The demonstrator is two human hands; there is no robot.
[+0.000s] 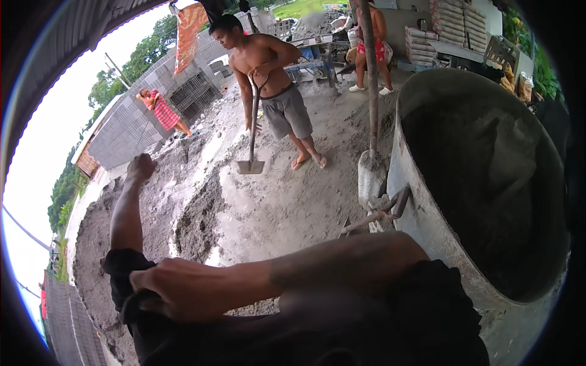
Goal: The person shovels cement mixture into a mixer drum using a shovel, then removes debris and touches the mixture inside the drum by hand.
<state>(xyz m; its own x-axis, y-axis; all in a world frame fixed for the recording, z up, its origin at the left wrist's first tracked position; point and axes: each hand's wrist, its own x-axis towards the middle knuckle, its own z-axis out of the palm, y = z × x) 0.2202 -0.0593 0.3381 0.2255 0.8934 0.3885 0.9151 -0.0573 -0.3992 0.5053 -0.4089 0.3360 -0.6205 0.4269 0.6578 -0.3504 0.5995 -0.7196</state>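
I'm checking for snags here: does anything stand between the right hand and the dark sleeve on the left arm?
Nothing visible does: the right hand is directly on the dark sleeve, its fingers curled into the fabric. The left hand is farther out, away from that contact.

The sleeve (124, 263) is black, the shorts (287, 113) grey, the cloth (190, 38) orange with a pale pattern.

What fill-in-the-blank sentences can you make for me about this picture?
1. The person's right hand grips the dark sleeve of the ____ arm.
2. The worker with the shovel wears ____ shorts.
3. The big round drum is on the ____ side of the picture.

Missing words: left; gray; right.
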